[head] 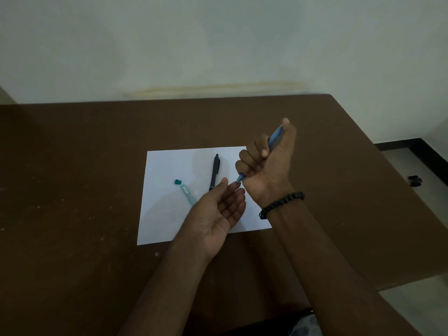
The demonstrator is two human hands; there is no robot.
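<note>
My right hand [269, 158] grips a blue mechanical pencil [275, 135] in a fist, tip pointing down and left, thumb over its top end. My left hand [221, 209] lies palm up just below, fingers relaxed, fingertips touching the pencil's tip [240, 178]. On the white sheet of paper [169, 170] lie a black pen [214, 172], a teal lead tube [188, 194] and its small teal cap [178, 182], all to the left of my hands.
The paper lies on a brown table [72, 178] set against a pale wall [218, 44]. The table's right edge falls away to a light floor, where a small dark object [414, 180] lies. A black bead bracelet [282, 204] circles my right wrist.
</note>
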